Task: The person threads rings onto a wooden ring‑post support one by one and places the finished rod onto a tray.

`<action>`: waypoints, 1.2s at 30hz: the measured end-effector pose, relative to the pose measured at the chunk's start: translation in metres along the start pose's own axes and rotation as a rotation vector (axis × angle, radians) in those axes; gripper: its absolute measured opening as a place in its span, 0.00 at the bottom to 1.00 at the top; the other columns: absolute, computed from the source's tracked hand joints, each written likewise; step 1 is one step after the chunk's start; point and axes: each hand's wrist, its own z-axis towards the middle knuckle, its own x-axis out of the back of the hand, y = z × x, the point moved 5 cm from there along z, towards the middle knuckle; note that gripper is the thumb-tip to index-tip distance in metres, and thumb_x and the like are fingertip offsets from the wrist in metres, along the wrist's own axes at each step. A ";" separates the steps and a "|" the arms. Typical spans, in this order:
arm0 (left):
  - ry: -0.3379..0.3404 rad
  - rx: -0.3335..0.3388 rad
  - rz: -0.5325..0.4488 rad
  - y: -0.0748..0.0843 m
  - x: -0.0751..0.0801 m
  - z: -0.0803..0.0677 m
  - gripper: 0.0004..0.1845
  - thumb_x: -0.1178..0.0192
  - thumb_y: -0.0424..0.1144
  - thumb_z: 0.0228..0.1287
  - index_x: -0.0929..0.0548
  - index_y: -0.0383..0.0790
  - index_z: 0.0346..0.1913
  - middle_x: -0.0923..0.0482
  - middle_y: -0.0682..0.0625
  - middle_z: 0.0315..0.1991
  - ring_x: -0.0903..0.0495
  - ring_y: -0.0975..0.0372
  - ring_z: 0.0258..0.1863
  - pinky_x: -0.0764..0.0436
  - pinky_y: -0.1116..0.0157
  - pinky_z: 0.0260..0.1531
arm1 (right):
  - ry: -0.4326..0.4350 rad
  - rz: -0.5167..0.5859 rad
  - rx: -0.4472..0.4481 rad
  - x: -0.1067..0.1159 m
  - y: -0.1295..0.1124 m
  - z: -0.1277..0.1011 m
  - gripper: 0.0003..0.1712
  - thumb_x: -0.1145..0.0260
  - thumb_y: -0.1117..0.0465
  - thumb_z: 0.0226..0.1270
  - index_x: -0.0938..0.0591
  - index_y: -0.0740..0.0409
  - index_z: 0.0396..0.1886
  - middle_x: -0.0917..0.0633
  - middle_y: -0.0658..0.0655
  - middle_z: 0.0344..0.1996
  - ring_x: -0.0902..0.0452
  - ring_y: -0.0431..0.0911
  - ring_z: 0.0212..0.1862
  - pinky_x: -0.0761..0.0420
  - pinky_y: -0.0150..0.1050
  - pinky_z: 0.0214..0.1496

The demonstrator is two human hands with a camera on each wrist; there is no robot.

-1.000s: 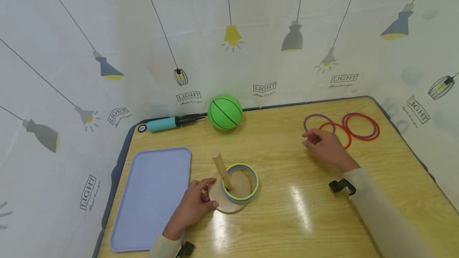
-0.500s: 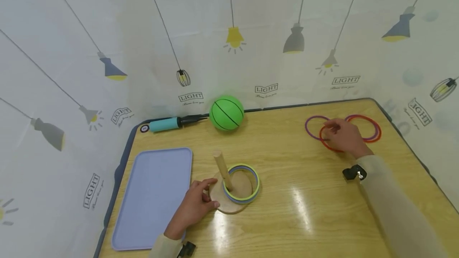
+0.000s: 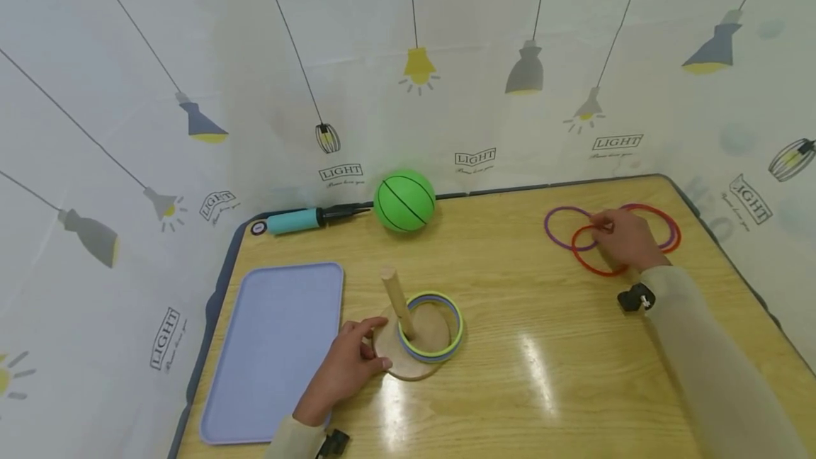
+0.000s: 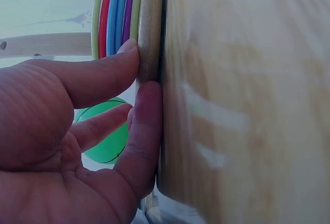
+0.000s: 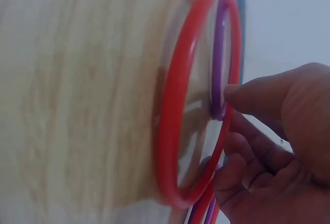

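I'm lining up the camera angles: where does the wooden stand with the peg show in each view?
Head: the wooden stand is in the lower middle, the left hand at its base edge.
Left wrist: its base is edge-on at top centre; its peg points left at upper left.
Right wrist: not in it.
Shared landmark: the wood-grain table, in all three.

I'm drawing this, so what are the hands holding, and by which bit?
The right hand pinches a red ring by the far side of its rim; the left hand grips the wooden base by its left edge.
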 end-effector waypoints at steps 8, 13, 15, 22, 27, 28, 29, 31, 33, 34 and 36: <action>-0.001 -0.024 0.003 -0.001 0.000 0.000 0.37 0.21 0.36 0.60 0.22 0.46 0.72 0.26 0.38 0.53 0.22 0.66 0.35 0.23 0.70 0.34 | -0.062 -0.053 -0.008 -0.004 0.000 -0.002 0.15 0.39 0.63 0.80 0.14 0.66 0.57 0.14 0.71 0.51 0.19 0.62 0.49 0.20 0.59 0.50; 0.001 -0.021 0.001 -0.001 0.000 0.000 0.37 0.21 0.36 0.60 0.22 0.46 0.72 0.26 0.38 0.53 0.22 0.66 0.35 0.23 0.70 0.34 | -0.093 -0.062 -0.019 -0.004 -0.004 -0.008 0.17 0.43 0.62 0.83 0.16 0.66 0.60 0.15 0.70 0.51 0.21 0.59 0.47 0.22 0.55 0.48; 0.000 -0.023 0.008 -0.002 0.000 0.000 0.37 0.21 0.36 0.60 0.22 0.46 0.72 0.26 0.39 0.52 0.22 0.66 0.34 0.23 0.70 0.34 | -0.094 -0.048 -0.029 -0.004 -0.006 -0.011 0.17 0.43 0.61 0.83 0.16 0.66 0.60 0.15 0.69 0.49 0.21 0.58 0.46 0.22 0.53 0.47; 0.003 -0.029 0.021 -0.002 0.000 0.000 0.37 0.21 0.36 0.60 0.22 0.46 0.72 0.26 0.39 0.52 0.23 0.68 0.34 0.23 0.70 0.35 | -0.075 -0.003 -0.008 -0.004 -0.017 -0.022 0.17 0.40 0.59 0.83 0.17 0.62 0.61 0.14 0.67 0.48 0.18 0.59 0.50 0.20 0.47 0.44; 0.008 -0.026 0.024 -0.002 0.000 0.000 0.37 0.21 0.36 0.60 0.22 0.46 0.72 0.26 0.39 0.52 0.22 0.67 0.34 0.23 0.70 0.35 | -0.060 0.053 0.017 -0.003 -0.036 -0.031 0.16 0.38 0.60 0.81 0.17 0.63 0.61 0.13 0.66 0.45 0.18 0.54 0.44 0.20 0.39 0.38; 0.008 -0.024 0.024 -0.001 0.000 0.000 0.37 0.21 0.36 0.60 0.22 0.46 0.72 0.26 0.39 0.52 0.22 0.66 0.35 0.23 0.70 0.35 | -0.066 0.073 0.021 -0.003 -0.040 -0.033 0.17 0.38 0.61 0.81 0.17 0.64 0.61 0.13 0.67 0.45 0.17 0.53 0.42 0.19 0.39 0.37; 0.008 -0.022 0.023 -0.001 0.000 0.000 0.37 0.21 0.35 0.60 0.22 0.45 0.72 0.26 0.39 0.52 0.22 0.66 0.35 0.23 0.70 0.35 | -0.076 0.094 0.021 -0.003 -0.043 -0.035 0.17 0.38 0.61 0.81 0.18 0.65 0.62 0.13 0.67 0.45 0.16 0.52 0.40 0.18 0.38 0.35; 0.007 -0.016 0.020 -0.001 -0.001 0.000 0.37 0.21 0.35 0.60 0.22 0.46 0.72 0.26 0.39 0.52 0.22 0.66 0.35 0.23 0.70 0.35 | -0.097 0.128 0.019 -0.003 -0.050 -0.038 0.19 0.38 0.61 0.82 0.20 0.66 0.64 0.13 0.69 0.46 0.14 0.50 0.36 0.17 0.37 0.32; 0.008 -0.013 0.018 -0.001 -0.001 0.000 0.37 0.21 0.35 0.59 0.22 0.45 0.72 0.26 0.39 0.52 0.22 0.66 0.35 0.23 0.70 0.35 | -0.113 0.156 0.015 -0.003 -0.057 -0.041 0.20 0.39 0.61 0.83 0.21 0.67 0.65 0.13 0.70 0.47 0.13 0.48 0.33 0.17 0.38 0.30; 0.008 -0.011 0.018 -0.001 -0.001 0.000 0.37 0.21 0.35 0.59 0.22 0.46 0.72 0.26 0.39 0.52 0.22 0.66 0.35 0.23 0.70 0.35 | -0.116 0.163 0.018 -0.002 -0.061 -0.042 0.20 0.40 0.60 0.83 0.22 0.67 0.66 0.14 0.71 0.47 0.13 0.48 0.32 0.17 0.38 0.30; 0.009 -0.008 0.015 0.000 0.000 0.000 0.37 0.21 0.35 0.59 0.22 0.45 0.72 0.26 0.39 0.52 0.22 0.66 0.35 0.23 0.70 0.35 | -0.108 0.158 0.034 0.000 -0.070 -0.045 0.20 0.39 0.59 0.83 0.21 0.66 0.66 0.13 0.70 0.47 0.13 0.45 0.31 0.18 0.38 0.30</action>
